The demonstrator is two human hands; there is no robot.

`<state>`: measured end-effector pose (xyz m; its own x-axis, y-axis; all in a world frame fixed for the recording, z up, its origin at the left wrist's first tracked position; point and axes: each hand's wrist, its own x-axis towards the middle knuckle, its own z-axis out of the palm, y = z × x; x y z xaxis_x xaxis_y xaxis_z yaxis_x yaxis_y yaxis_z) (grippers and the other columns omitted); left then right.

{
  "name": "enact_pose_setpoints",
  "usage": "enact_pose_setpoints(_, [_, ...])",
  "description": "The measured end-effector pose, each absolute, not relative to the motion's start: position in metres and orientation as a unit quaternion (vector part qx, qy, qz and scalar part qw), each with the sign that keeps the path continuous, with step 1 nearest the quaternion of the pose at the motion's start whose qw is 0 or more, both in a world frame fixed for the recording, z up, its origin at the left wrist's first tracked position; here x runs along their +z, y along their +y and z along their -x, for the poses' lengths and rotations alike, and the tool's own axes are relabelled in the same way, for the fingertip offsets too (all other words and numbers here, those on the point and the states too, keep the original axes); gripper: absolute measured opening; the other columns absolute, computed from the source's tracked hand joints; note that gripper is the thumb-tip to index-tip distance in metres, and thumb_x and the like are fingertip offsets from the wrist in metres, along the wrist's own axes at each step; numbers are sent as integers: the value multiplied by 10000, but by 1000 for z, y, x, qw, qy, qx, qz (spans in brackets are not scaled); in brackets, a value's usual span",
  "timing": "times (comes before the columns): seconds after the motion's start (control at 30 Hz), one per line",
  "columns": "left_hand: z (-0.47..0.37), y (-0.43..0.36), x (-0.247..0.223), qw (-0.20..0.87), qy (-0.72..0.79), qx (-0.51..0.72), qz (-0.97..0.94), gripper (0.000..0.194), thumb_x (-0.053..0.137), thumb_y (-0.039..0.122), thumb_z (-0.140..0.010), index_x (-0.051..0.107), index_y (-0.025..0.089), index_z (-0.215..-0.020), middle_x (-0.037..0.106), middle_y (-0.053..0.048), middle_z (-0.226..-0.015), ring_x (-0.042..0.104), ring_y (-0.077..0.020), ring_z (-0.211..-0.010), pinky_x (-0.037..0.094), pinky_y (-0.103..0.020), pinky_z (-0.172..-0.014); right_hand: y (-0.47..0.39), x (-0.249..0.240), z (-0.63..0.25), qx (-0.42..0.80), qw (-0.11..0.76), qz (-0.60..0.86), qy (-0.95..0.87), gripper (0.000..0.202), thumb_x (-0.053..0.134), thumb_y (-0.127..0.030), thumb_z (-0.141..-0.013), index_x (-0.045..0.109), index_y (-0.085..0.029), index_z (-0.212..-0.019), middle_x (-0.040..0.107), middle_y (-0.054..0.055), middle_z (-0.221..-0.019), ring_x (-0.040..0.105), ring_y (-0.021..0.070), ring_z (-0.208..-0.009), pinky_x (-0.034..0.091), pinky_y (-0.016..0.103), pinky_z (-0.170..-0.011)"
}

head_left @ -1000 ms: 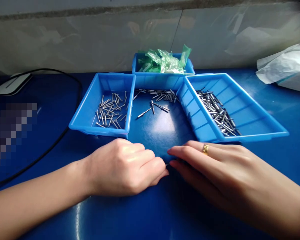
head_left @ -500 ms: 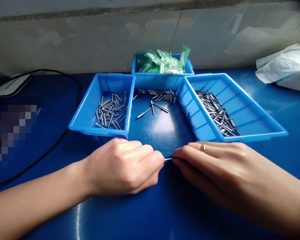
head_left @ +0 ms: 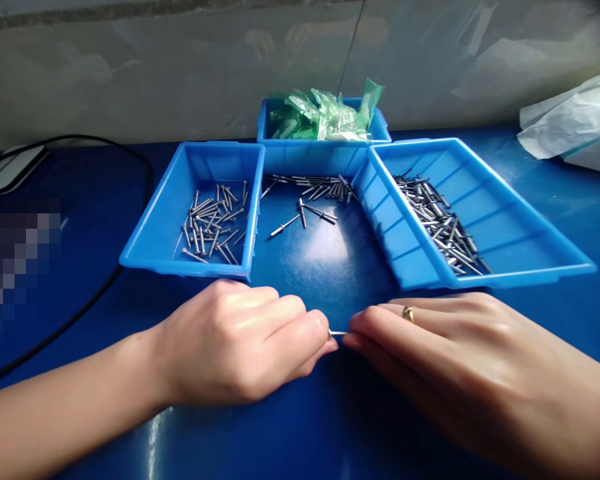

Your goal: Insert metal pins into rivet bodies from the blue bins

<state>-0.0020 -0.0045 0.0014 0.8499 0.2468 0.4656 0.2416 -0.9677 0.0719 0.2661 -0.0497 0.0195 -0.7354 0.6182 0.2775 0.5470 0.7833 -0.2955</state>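
Observation:
My left hand [head_left: 253, 343] and my right hand [head_left: 443, 363] face each other low over the table, both closed in a pinch. A blind rivet [head_left: 339, 333] is held between them, with its thin bare shank spanning the small gap; its ends are hidden in my fingertips. Beyond my left hand stands a blue bin [head_left: 150, 230] with silver screws [head_left: 213, 223] in it. Past my right hand, another blue bin [head_left: 525, 275] holds a heap of rivets [head_left: 443, 230]. More loose rivets [head_left: 325, 187] lie on the table between the bins.
At the back, a third blue bin [head_left: 313, 152] holds green plastic packets [head_left: 325, 113]. A black cable [head_left: 93, 303] curves along the left, by a white device [head_left: 10, 170]. White crumpled wrapping [head_left: 573, 117] lies at the far right. A wall [head_left: 170, 73] rises behind the table.
My view has shifted slightly, so the bins appear a little larger and my hands lower. Both hands keep the same pinch on the rivet, with a similar gap between them.

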Motion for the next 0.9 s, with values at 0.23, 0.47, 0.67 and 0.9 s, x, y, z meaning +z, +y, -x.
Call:
enact_pose_setpoints(0.23, [5, -13, -6, 120, 144, 298, -936, 175, 703, 182, -1107, 811, 249, -1227, 859, 33, -879, 759, -143, -643, 638, -267, -605, -50, 20, -259, 188, 199, 327, -904, 493, 337, -221, -1309, 582, -234, -882, 595, -64, -667, 539, 79, -474, 402, 230, -479])
enact_pose_setpoints(0.47, [2, -13, -4, 140, 119, 293, -938, 127, 740, 168, -1091, 764, 233, -984, 822, 16, -875, 755, -137, -700, 577, -265, -622, -53, 14, -263, 129, 218, 332, -909, 481, 407, -279, -1318, 595, -239, -877, 732, -17, -729, 682, 109, -527, 451, 270, -491])
enact_pose_setpoints(0.67, [1, -14, -11, 58, 131, 273, -951, 413, 536, 157, -1178, 634, 233, -784, 654, 27, -676, 515, -157, -531, 353, -389, -487, -50, 16, -262, 117, 211, 309, -920, 541, 383, -169, -1295, 624, -208, -812, 603, -48, -673, 548, 83, -507, 424, 253, -505])
enact_pose_setpoints(0.9, [4, -9, -3, 33, 136, 250, -958, 429, 565, 174, -1229, 671, 219, -816, 656, 48, -684, 564, -128, -548, 405, -341, -531, -49, 18, -265, 102, 210, 288, -929, 500, 408, -122, -1263, 676, -190, -846, 606, -40, -662, 529, 104, -507, 410, 275, -492])
